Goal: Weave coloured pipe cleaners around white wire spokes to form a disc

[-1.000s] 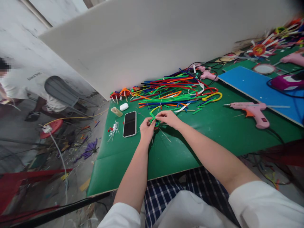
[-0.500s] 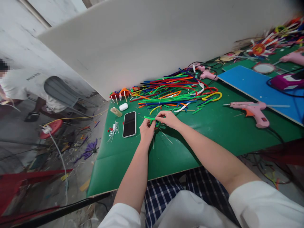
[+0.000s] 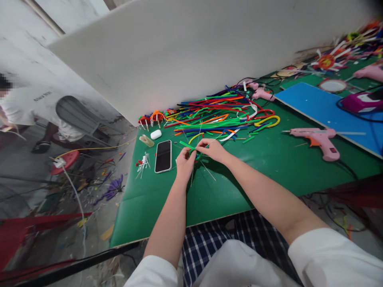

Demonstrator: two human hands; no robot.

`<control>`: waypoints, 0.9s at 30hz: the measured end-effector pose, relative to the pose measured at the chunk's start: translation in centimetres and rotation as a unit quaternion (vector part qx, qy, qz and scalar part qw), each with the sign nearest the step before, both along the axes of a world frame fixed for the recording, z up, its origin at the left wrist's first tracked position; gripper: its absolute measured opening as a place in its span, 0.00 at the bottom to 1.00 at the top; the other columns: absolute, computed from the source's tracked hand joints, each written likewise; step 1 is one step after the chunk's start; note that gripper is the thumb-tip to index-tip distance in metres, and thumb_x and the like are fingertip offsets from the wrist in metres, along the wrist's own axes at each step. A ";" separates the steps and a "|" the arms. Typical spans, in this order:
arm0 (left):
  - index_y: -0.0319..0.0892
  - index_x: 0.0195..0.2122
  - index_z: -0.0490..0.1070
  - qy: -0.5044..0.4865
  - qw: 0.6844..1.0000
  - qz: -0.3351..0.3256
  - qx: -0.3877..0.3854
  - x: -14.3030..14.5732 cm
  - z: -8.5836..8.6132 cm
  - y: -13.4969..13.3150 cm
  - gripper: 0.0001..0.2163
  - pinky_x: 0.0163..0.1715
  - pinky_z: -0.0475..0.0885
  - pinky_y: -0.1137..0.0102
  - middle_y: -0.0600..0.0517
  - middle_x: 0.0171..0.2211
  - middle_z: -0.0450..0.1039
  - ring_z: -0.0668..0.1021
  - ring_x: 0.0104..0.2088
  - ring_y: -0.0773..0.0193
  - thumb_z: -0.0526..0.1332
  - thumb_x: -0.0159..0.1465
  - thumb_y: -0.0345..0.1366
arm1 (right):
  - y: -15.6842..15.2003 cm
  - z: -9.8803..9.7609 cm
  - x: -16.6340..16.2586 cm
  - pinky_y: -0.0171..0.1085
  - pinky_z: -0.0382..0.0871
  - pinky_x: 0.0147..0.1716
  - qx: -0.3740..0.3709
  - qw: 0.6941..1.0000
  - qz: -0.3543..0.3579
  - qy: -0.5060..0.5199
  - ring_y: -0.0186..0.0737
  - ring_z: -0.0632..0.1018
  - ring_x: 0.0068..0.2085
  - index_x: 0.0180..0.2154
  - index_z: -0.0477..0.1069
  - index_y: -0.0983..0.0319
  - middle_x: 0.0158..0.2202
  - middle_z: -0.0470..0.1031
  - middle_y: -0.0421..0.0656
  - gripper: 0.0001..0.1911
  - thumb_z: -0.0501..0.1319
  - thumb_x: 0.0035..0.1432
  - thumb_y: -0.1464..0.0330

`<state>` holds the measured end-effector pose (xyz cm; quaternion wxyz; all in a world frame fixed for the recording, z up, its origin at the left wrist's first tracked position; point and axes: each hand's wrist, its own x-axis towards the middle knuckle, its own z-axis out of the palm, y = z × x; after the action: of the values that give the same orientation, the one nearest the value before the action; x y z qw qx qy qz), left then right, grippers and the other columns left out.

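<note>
Both my hands meet over the green table [image 3: 227,187]. My left hand [image 3: 184,161] is closed, its fingers pinching a small woven piece with thin wires sticking out all round. My right hand [image 3: 213,150] is closed too, its thumb and fingertips on a green pipe cleaner [image 3: 186,145] at the centre of that piece. One end of the green strip juts out to the left above my left hand. Thin pale wires [image 3: 208,171] spread toward me and away from me. My fingers hide most of the woven centre.
A phone [image 3: 163,156] and a white earbud case [image 3: 156,134] lie on the left. Several coloured pipe cleaners [image 3: 215,109] are heaped behind my hands. To the right are a pink glue gun [image 3: 321,139] and a blue board [image 3: 323,107]. A person [image 3: 24,105] sits far left.
The free left end of the green strip has tilted upward and shifted slightly left. The wires below my hands have swung a little left. My hands stay nearly in place.
</note>
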<state>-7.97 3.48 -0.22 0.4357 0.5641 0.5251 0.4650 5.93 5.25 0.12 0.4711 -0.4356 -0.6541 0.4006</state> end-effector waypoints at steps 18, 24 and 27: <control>0.38 0.27 0.67 -0.035 0.998 0.030 0.047 -0.1 0.3 -0.1 0.10 0.21 0.65 0.77 0.56 0.21 0.63 0.67 0.22 0.73 0.59 0.52 0.41 | -0.3 0.4 0.1 0.32 0.65 0.28 -0.100 0.982 0.106 0.118 0.33 0.69 0.31 0.32 0.69 0.64 0.29 0.69 0.40 0.10 0.59 0.42 0.70; 0.39 0.27 0.66 -0.117 0.993 0.017 0.022 -0.2 0.1 0.0 0.10 0.19 0.66 0.77 0.57 0.20 0.64 0.68 0.20 0.73 0.61 0.50 0.41 | 0.2 0.6 1.4 0.34 0.67 0.33 -0.179 0.948 0.189 0.181 0.35 0.71 0.37 0.36 0.72 0.62 0.34 0.73 0.41 0.16 0.57 0.41 0.75; 0.38 0.27 0.67 -0.121 0.993 -0.002 0.011 0.0 0.2 -0.1 0.10 0.18 0.67 0.76 0.57 0.20 0.64 0.68 0.20 0.73 0.61 0.49 0.40 | 0.4 0.2 1.4 0.34 0.68 0.33 -0.178 0.950 0.147 0.208 0.34 0.72 0.35 0.34 0.73 0.61 0.32 0.73 0.41 0.11 0.58 0.45 0.69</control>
<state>-7.96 3.37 0.01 0.4910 0.5094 0.4623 0.5345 7.35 5.64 0.29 0.4473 -0.3184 -0.5164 0.6572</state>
